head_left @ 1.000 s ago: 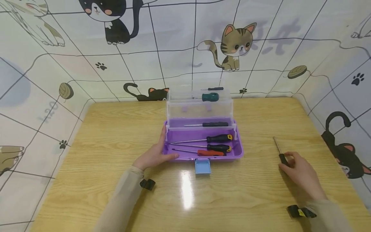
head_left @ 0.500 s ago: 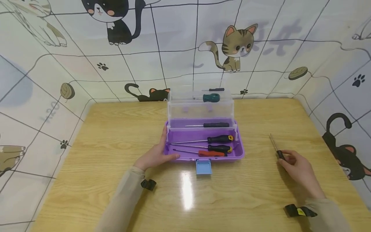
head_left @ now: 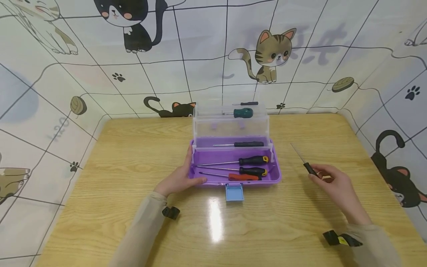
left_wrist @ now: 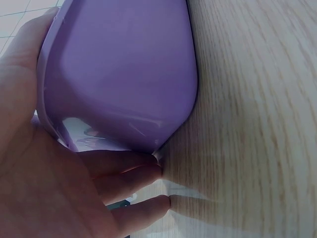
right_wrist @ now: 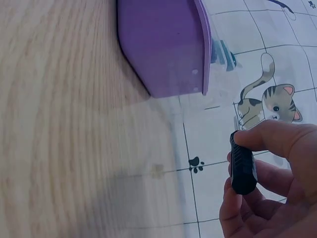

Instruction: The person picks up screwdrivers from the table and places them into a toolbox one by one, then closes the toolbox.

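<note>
Right grip: the right hand (head_left: 337,187) pinches the black handle of a thin screwdriver (head_left: 304,161), fingers curled round it; the wrist view shows the handle between thumb and fingertips (right_wrist: 267,139).
Screwdriver: held above the tabletop (head_left: 133,155), shaft pointing far and left, right of the toolbox and apart from it.
Left grip: the left hand (head_left: 176,178) rests flat against the near left corner of the purple toolbox (head_left: 213,180), fingers straight along its wall, thumb at the front edge.
Toolbox: open at the tabletop's middle, its blue latch (head_left: 234,192) hanging at the near side.
Base tray: three screwdrivers lie side by side, two with black-and-yellow handles (head_left: 253,160), one with a red handle (head_left: 242,177).
Clear tiers: behind and above, a black-handled screwdriver (head_left: 248,144) and a teal-handled one (head_left: 242,112).
</note>
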The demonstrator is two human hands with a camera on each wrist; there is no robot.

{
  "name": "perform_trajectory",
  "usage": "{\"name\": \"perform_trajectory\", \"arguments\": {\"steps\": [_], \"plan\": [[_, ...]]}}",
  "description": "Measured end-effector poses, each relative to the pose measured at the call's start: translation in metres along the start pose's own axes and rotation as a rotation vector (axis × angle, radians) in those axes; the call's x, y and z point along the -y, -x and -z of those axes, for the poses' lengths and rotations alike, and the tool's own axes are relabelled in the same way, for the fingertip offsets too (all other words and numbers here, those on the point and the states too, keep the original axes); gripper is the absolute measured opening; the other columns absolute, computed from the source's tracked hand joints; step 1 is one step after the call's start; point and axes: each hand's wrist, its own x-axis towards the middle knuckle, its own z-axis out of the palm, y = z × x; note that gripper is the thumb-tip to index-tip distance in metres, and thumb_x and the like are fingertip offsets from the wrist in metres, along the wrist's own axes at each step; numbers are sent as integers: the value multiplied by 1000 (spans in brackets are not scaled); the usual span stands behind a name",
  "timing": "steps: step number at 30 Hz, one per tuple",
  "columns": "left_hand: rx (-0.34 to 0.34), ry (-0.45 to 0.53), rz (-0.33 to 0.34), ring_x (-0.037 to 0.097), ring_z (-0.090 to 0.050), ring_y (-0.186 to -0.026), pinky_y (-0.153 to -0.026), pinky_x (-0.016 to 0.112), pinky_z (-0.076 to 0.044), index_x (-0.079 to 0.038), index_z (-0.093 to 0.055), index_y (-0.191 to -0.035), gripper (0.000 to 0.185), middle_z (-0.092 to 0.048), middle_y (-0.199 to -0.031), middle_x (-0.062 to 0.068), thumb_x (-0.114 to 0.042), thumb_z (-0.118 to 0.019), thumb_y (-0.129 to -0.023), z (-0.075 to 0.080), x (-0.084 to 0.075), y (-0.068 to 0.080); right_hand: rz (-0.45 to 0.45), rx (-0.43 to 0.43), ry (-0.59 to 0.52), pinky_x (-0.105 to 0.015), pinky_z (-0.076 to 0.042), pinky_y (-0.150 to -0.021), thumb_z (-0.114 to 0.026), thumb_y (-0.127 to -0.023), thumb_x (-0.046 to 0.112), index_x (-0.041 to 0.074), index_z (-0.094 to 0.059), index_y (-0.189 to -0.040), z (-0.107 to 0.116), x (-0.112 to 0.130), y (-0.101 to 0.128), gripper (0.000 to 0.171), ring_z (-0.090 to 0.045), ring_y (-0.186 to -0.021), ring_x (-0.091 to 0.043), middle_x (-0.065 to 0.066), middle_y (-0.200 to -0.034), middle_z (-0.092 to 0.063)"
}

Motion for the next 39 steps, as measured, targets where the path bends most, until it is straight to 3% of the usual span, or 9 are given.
{"name": "perform_trajectory", "arguments": {"steps": [14,21,26,30,34,39], "plan": [[-6,11,13,45,-37,-131,-109,51,-27,-25,26,-150,121,-16,-155,25,-32,-76,-85,0,3,-1,67,48,3,-11,-43,-67,-69,-91,16,2,-65,-120,-6,19,-15,32,-52,-82,-3,-10,-103,-61],[-13,49,-15,43,-27,-137,-111,52,-22,-27,25,-150,121,-3,-159,18,-31,-77,-84,-2,4,-1,171,42,-42,-12,-44,-67,-71,-87,3,-1,-66,-116,-15,22,-25,30,-53,-81,-2,-11,-100,-62],[-19,24,-12,45,-37,-130,-108,53,-27,-25,24,-151,120,-15,-156,24,-30,-76,-85,-1,4,0,197,50,-56,-12,-43,-66,-72,-86,2,0,-67,-115,-19,27,-29,30,-52,-81,-3,-9,-100,-62],[-21,41,-22,47,-37,-130,-108,55,-27,-23,24,-151,120,-12,-156,23,-25,-76,-85,-2,3,1,197,63,-52,-12,-43,-67,-71,-87,4,1,-66,-116,-21,31,-32,29,-52,-82,-4,-9,-101,-62],[-8,69,-24,51,-33,-130,-108,57,-25,-13,22,-151,117,-8,-156,26,-16,-74,-86,2,-17,5,211,76,-61,-12,-43,-67,-70,-88,4,1,-66,-115,-23,36,-37,28,-51,-82,-6,-9,-101,-62],[-9,53,-12,48,-34,-131,-108,56,-26,-18,23,-151,118,-10,-156,25,-20,-75,-86,1,-9,3,233,96,-66,-13,-44,-68,-70,-88,4,1,-67,-113,-26,42,-45,26,-51,-82,-7,-9,-98,-63]]}}
